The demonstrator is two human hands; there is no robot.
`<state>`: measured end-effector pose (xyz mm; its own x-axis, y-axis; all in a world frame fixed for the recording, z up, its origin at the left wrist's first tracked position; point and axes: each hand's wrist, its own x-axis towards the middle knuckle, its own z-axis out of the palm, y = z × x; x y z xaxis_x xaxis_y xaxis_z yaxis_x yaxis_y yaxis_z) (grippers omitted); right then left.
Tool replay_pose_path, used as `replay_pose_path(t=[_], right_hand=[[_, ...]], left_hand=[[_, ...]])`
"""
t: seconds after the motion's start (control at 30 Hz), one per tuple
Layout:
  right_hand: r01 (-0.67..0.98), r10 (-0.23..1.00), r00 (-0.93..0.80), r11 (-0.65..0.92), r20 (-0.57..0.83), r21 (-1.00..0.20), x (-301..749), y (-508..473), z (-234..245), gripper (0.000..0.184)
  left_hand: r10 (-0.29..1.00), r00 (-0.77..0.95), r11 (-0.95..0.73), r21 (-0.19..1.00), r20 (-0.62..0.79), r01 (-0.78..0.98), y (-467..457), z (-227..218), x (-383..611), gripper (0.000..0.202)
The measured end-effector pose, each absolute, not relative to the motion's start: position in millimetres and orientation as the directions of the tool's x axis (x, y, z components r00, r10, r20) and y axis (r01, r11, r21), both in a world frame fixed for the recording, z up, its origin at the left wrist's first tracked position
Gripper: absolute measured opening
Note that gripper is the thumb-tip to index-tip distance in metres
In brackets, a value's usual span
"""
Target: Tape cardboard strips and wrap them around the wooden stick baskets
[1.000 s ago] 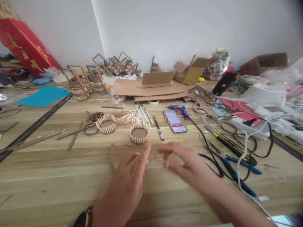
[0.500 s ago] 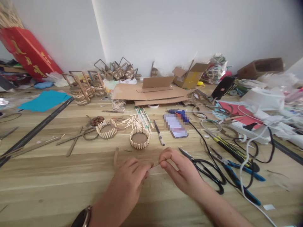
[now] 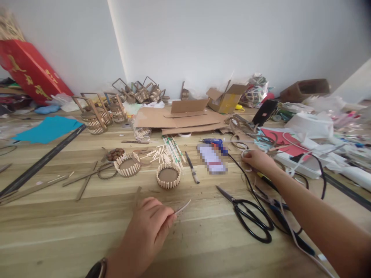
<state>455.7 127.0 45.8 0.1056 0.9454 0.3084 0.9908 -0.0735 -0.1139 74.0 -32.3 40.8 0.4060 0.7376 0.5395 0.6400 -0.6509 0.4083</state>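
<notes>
My left hand (image 3: 153,224) is closed over the bare wood in front, pinching a thin brown strip (image 3: 182,207). One end of that strip juts out to the right of the fingertips; another stretch (image 3: 139,194) shows behind the knuckles. Off to the right, my right hand (image 3: 259,161) reaches over a pale ring (image 3: 244,153), its fingers drawn together at the ring's left side. What they grip is hidden. Ahead of my left hand stands a round cardboard base edged with short wooden pegs (image 3: 168,184); a similar one (image 3: 127,173) is beside it.
Black-handled scissors (image 3: 252,220) lie between my hands, with pliers (image 3: 279,204) under my right forearm. A blue glue gun (image 3: 216,143), phone (image 3: 212,158), pen (image 3: 192,168) and loose wooden sticks (image 3: 160,154) lie ahead. Cardboard sheets (image 3: 179,119) and small buckets (image 3: 94,121) stand farther back.
My right hand has let go of the brown strip and moved right and forward to the pale ring. My left hand still holds the strip. The view has shifted slightly.
</notes>
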Motion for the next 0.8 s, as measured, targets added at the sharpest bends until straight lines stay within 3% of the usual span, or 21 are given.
replay_pose_path(t=[0.2, 0.47, 0.6, 0.8], right_hand=[[0.99, 0.945, 0.126, -0.138, 0.301, 0.019, 439.9, 143.3, 72.3, 0.025], [0.945, 0.861, -0.327, 0.306, 0.389, 0.116, 330.9, 142.6, 71.8, 0.025], [0.889, 0.818, -0.444, 0.453, 0.366, 0.066, 299.1, 146.3, 56.3, 0.024], [0.77, 0.748, -0.535, 0.623, 0.394, -0.136, 275.4, 97.0, 61.2, 0.031]], left_hand=[[0.698, 0.411, -0.683, 0.372, 0.587, 0.629, -31.7, 37.8, 74.1, 0.018], [0.657, 0.456, -0.714, 0.301, 0.601, 0.632, -36.0, 34.3, 76.0, 0.02], [0.66, 0.439, -0.698, 0.281, 0.61, 0.659, -36.6, 32.7, 76.0, 0.021], [0.734, 0.317, -0.588, 0.328, 0.601, 0.74, -35.8, 34.0, 71.6, 0.021]])
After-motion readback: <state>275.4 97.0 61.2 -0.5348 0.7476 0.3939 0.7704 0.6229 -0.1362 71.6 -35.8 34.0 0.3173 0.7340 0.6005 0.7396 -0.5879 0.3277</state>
